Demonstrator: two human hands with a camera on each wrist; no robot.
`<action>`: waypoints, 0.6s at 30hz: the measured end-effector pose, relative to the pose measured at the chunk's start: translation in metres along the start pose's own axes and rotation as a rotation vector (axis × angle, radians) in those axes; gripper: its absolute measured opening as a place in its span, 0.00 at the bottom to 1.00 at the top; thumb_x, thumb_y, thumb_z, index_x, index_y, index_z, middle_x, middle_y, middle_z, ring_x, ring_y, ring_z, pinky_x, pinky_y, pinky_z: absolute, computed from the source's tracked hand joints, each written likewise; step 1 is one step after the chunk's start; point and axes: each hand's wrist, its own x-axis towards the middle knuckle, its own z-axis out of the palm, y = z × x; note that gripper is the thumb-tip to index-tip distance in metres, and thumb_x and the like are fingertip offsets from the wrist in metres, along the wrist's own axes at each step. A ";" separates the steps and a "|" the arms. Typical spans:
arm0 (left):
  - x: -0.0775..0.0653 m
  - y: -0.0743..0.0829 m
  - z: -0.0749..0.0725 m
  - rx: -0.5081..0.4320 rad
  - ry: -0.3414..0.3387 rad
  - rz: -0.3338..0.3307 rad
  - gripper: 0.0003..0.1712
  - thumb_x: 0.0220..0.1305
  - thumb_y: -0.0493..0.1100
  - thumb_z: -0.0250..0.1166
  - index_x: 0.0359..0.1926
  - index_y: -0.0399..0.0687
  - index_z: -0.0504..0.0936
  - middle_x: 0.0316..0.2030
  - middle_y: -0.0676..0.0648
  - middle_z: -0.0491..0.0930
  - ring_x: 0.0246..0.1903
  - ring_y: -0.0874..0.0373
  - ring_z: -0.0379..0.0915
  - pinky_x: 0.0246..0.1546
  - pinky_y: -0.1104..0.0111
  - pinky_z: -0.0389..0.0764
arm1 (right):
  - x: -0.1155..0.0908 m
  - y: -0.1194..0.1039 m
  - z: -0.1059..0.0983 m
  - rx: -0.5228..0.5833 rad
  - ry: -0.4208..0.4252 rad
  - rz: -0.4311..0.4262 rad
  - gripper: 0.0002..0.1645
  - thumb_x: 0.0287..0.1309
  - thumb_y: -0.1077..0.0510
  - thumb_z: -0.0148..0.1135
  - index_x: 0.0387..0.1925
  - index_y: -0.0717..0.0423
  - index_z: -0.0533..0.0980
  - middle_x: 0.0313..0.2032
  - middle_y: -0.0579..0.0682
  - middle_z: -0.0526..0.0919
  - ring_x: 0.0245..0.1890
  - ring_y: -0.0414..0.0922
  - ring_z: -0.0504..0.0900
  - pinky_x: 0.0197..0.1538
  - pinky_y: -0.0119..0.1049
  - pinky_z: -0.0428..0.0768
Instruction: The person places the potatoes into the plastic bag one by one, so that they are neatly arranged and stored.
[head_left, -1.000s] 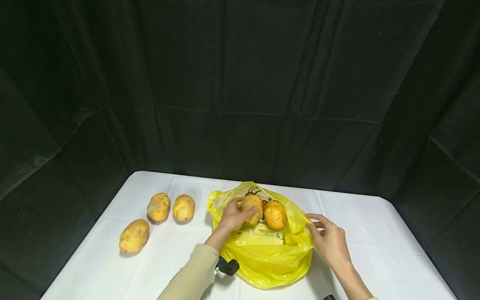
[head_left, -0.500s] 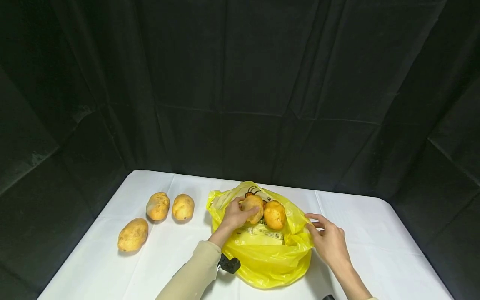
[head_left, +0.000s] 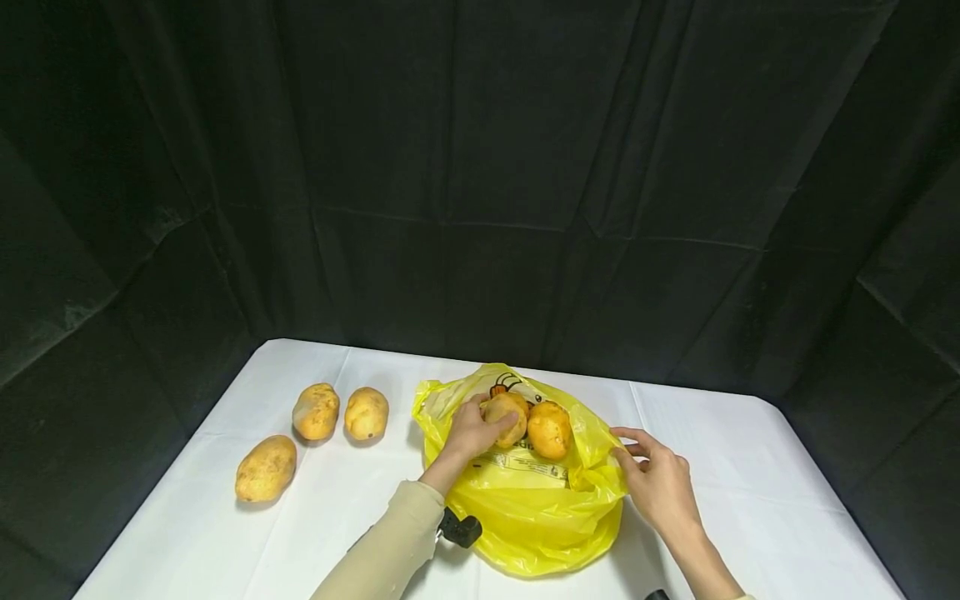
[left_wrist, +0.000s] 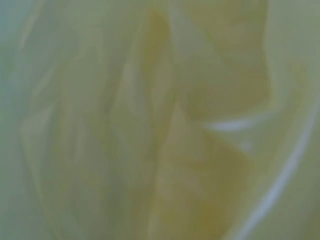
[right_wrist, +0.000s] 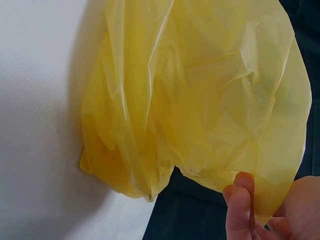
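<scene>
A yellow plastic bag (head_left: 540, 525) with a dark printed figure lies with its mouth spread on the white table. My left hand (head_left: 469, 432) reaches into the mouth and grips a potato (head_left: 507, 419), fingers behind it and thumb across its front. Right beside that one, a second potato (head_left: 550, 431) lies inside the bag. At the bag's right edge, my right hand (head_left: 660, 479) pinches the plastic between thumb and fingers; the right wrist view shows the fingertips (right_wrist: 243, 181) on the thin film. Blurred yellow film (left_wrist: 150, 125) fills the left wrist view.
To the left on the white tablecloth (head_left: 187, 533) lie three loose potatoes: one at the back (head_left: 316, 412), one beside it (head_left: 367, 414), and one nearer the front (head_left: 266, 469). A black curtain (head_left: 480, 183) stands behind the table and along its sides.
The potato in my left hand has shifted slightly down and to the right, closer to the second one. My right hand keeps its pinch on the bag's edge.
</scene>
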 end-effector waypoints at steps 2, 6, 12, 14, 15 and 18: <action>-0.001 0.000 0.000 0.007 0.002 -0.002 0.41 0.61 0.52 0.69 0.65 0.28 0.67 0.59 0.32 0.71 0.60 0.38 0.66 0.58 0.51 0.70 | 0.000 0.000 0.000 0.000 -0.003 0.001 0.17 0.64 0.63 0.62 0.54 0.56 0.79 0.41 0.62 0.85 0.27 0.47 0.82 0.24 0.32 0.76; -0.002 0.001 0.000 0.010 0.000 -0.005 0.41 0.61 0.52 0.69 0.65 0.29 0.67 0.59 0.32 0.71 0.59 0.38 0.66 0.57 0.51 0.70 | 0.001 0.000 0.000 -0.004 -0.007 0.007 0.17 0.64 0.63 0.62 0.54 0.56 0.79 0.41 0.62 0.85 0.28 0.47 0.82 0.26 0.32 0.77; -0.005 0.003 -0.001 0.025 0.002 -0.005 0.39 0.62 0.53 0.68 0.66 0.34 0.67 0.59 0.32 0.69 0.59 0.38 0.66 0.56 0.50 0.71 | 0.002 0.001 -0.001 -0.006 -0.007 0.006 0.16 0.64 0.62 0.61 0.54 0.55 0.80 0.41 0.62 0.85 0.28 0.48 0.82 0.26 0.33 0.77; -0.006 0.003 -0.002 0.036 0.009 0.010 0.38 0.63 0.53 0.68 0.66 0.35 0.68 0.59 0.33 0.70 0.59 0.38 0.66 0.56 0.49 0.71 | 0.002 0.001 -0.001 -0.006 -0.006 0.004 0.17 0.64 0.62 0.61 0.54 0.55 0.80 0.42 0.62 0.85 0.28 0.47 0.82 0.26 0.32 0.77; -0.007 0.004 -0.002 0.040 0.013 0.017 0.38 0.62 0.53 0.68 0.65 0.35 0.68 0.59 0.33 0.69 0.59 0.38 0.66 0.56 0.49 0.71 | 0.002 0.002 -0.001 -0.006 -0.007 0.004 0.17 0.64 0.62 0.61 0.54 0.56 0.79 0.42 0.62 0.85 0.28 0.47 0.82 0.26 0.32 0.77; -0.010 0.005 -0.006 0.044 0.030 0.039 0.36 0.62 0.53 0.68 0.65 0.38 0.70 0.58 0.33 0.69 0.58 0.38 0.67 0.56 0.49 0.71 | 0.003 0.001 0.000 -0.007 -0.009 0.006 0.17 0.64 0.62 0.61 0.54 0.56 0.79 0.42 0.62 0.85 0.29 0.48 0.82 0.26 0.32 0.77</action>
